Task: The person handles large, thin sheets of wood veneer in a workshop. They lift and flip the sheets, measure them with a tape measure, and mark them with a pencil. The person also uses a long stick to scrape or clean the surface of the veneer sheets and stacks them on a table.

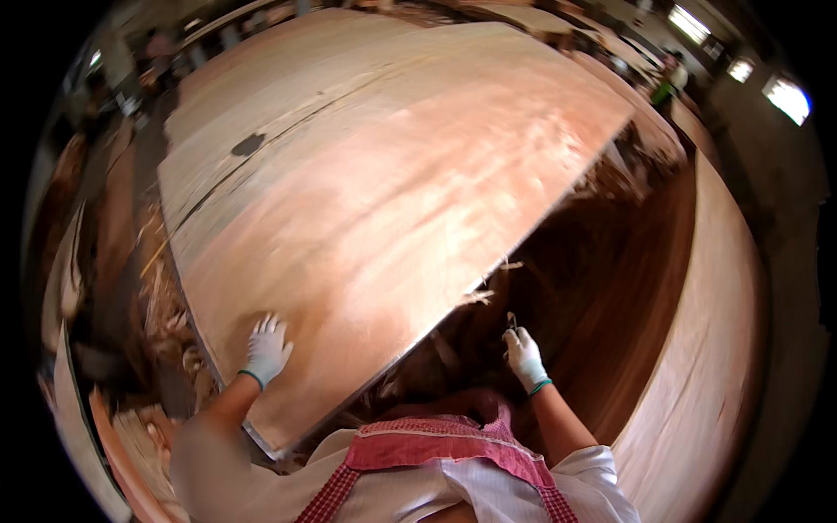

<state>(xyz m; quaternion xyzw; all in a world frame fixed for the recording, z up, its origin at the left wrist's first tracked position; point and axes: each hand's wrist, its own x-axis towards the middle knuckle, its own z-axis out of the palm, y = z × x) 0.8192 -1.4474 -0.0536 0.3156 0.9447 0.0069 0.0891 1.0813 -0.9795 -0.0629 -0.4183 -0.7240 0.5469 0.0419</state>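
Note:
A broad stack of reddish wood veneer sheets lies in front of me. My left hand, in a white glove with a green cuff, rests flat on the top sheet near its left edge, fingers stretched. My right hand, gloved alike, is closed around a small dark knife that points up and away. It hangs in the gap just right of the stack's edge, apart from the wood. Curled wood slivers stick out from that edge. A dark knot hole marks the top sheet's far left.
Another large veneer sheet curves up along the right. Wood scraps litter the left side, beside leaning boards. Another person is at the far right. More sheets lie at the back.

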